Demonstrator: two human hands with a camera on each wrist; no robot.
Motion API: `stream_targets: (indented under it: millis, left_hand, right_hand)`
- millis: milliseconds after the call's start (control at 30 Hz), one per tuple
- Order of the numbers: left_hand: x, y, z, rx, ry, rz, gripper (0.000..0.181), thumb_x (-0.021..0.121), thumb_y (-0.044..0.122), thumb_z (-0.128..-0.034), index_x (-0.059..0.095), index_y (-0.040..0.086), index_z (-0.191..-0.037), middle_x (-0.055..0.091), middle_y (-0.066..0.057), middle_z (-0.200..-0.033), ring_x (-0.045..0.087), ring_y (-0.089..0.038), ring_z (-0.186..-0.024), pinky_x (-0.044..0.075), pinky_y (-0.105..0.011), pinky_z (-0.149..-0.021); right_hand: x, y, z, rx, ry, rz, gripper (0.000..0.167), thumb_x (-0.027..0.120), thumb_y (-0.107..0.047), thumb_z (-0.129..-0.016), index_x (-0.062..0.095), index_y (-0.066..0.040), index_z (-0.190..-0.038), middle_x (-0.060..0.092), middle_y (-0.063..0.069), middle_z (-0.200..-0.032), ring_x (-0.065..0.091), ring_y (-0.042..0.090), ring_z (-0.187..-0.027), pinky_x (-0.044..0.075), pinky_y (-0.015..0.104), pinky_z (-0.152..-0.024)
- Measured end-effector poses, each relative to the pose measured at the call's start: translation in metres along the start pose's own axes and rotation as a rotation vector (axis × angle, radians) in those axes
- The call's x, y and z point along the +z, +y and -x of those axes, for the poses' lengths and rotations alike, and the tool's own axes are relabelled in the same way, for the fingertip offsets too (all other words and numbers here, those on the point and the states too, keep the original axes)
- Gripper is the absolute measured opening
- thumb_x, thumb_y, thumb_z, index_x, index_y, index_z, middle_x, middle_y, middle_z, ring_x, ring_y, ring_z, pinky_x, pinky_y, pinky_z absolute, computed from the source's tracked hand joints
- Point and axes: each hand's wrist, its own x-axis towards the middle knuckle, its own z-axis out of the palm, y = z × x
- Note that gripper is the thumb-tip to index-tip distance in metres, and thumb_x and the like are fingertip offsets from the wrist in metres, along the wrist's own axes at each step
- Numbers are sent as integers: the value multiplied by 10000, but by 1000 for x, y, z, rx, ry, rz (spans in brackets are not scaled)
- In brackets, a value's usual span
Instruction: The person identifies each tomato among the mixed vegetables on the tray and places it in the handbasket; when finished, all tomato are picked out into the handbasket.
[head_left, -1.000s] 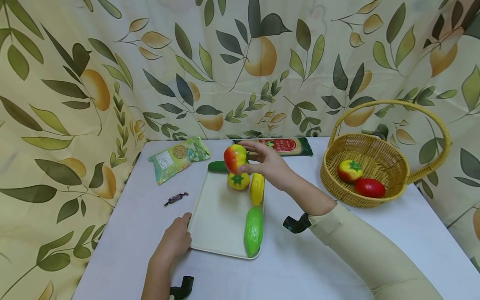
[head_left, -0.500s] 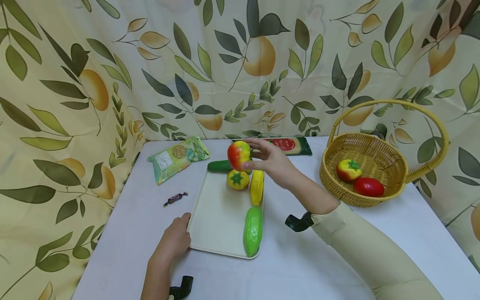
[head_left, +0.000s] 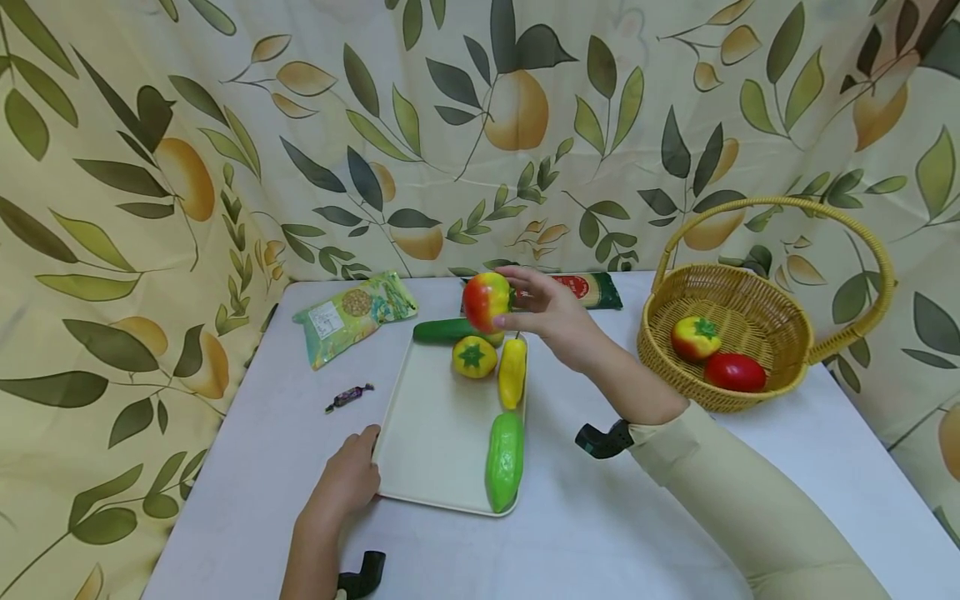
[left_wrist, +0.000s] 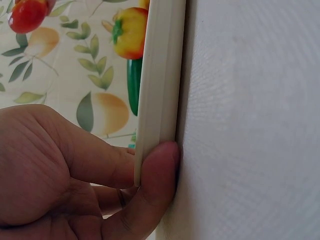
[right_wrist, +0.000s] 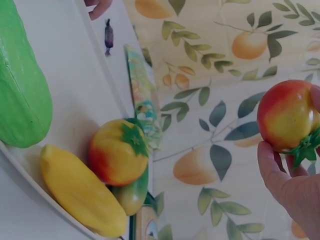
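Observation:
My right hand [head_left: 558,321] holds a red-and-yellow toy fruit with a green leafy top [head_left: 487,302] between thumb and fingers, raised above the tray's far end. In the right wrist view that toy fruit [right_wrist: 289,117] is at the right edge. My left hand [head_left: 347,475] grips the left rim of the cream tray [head_left: 435,450]; the left wrist view has the tray's edge [left_wrist: 161,90] pinched between thumb and fingers. On the tray lie a similar yellow-red fruit [head_left: 474,357], a yellow banana-like piece [head_left: 512,372], a bumpy light green vegetable [head_left: 505,462] and a dark green cucumber-like piece [head_left: 442,332].
A wicker basket [head_left: 660,358] with a tall handle stands on the right, holding a red-yellow fruit [head_left: 694,338] and a red oval one [head_left: 735,372]. A green snack bag [head_left: 352,317] and a wrapped candy [head_left: 348,398] lie left. Behind my right hand is a long packet [head_left: 603,290].
My right hand has moved slightly right and up with the toy fruit, uncovering more of the cucumber-like piece. The left hand stays on the tray's rim.

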Motion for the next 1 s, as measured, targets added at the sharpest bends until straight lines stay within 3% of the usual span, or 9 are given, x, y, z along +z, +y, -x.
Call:
stream_targets:
  millis: [333,633,1000]
  left_hand:
    - [-1,1,1,0,-3,9,519,520,-64,-918,479,-15,-1432,582,-199,-1120,555,-278,-833,478,-456,-758]
    - [-1,0,0,4,-2,11,522,523,-69,-916,476,-17,-1434,582,-198,-1115,549,-275,-826,476,-452,-742]
    - [-1,1,0,5,1,9,511,524,-69,-913,487,-22,-1421,587,-194,-1099,552,-275,-826,481,-465,-757]
  right_hand:
    - [-11,-3,2,-11,20,-43,682,753,-57,-887,457,-147,-1495,444,92,-1507,456,331,-1361,456,450,-1022]
    - [-19,-3,4,-29,52,-46,685,743,-47,-894,444,-134,-1504,465,97,-1498,530,324,-1271,495,366,-976]
    - [-28,-4,9,-17,91,-70,696,734,-25,-892,435,-131,-1511,455,113,-1502,498,328,-1302,475,383,-1004]
